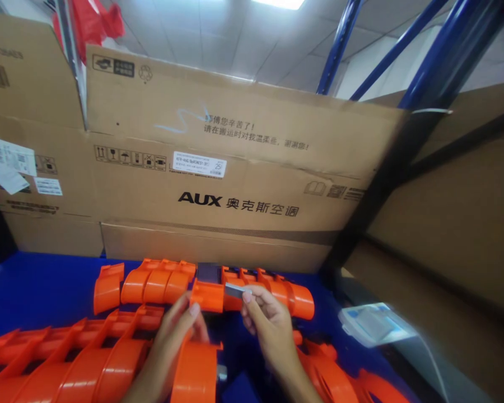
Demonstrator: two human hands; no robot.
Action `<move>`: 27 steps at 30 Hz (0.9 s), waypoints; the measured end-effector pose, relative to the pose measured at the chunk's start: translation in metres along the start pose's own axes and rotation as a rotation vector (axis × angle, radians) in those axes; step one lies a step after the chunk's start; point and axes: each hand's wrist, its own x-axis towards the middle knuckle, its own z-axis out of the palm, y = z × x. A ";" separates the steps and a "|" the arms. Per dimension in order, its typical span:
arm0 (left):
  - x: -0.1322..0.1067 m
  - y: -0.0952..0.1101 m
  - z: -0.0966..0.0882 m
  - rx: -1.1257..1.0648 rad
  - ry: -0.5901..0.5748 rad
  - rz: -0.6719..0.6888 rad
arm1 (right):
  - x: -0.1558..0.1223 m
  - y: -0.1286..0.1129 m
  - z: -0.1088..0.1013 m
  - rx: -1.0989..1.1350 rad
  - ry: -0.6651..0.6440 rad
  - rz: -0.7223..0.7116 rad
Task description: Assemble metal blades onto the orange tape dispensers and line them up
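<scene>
My left hand (182, 327) grips an orange curved plastic piece (208, 296) by its left end, thumb in front. Between thumb and fingertips, my right hand (266, 319) pinches a small flat grey metal strip (235, 290), which points left at the orange piece. I cannot tell whether the strip touches it. Behind both hands runs a row of similar orange pieces (163, 285), with a dark block (209, 272) among them. Another orange piece (195, 369) stands close below my left hand, a light-coloured end of something beside it.
More orange pieces lie in rows at the front left (79, 364) and front right (331, 369) on the blue surface (37, 280). Printed cardboard (235, 184) walls off the back. A blue rack post (386, 151) rises on the right, near a clear plastic case (376, 323).
</scene>
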 end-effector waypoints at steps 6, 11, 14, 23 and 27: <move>0.006 -0.009 -0.002 -0.031 -0.077 -0.039 | 0.001 -0.004 -0.002 0.016 0.003 0.004; 0.004 -0.010 -0.003 -0.035 -0.129 -0.081 | -0.001 -0.005 0.000 0.020 -0.002 0.013; 0.003 -0.010 -0.006 -0.030 -0.142 -0.108 | -0.001 -0.007 -0.001 0.043 0.023 -0.002; 0.003 -0.015 -0.003 -0.085 -0.075 -0.096 | 0.001 -0.002 -0.001 0.026 -0.019 0.022; 0.008 -0.017 -0.006 -0.099 -0.089 -0.070 | 0.000 0.000 0.000 0.020 -0.025 0.037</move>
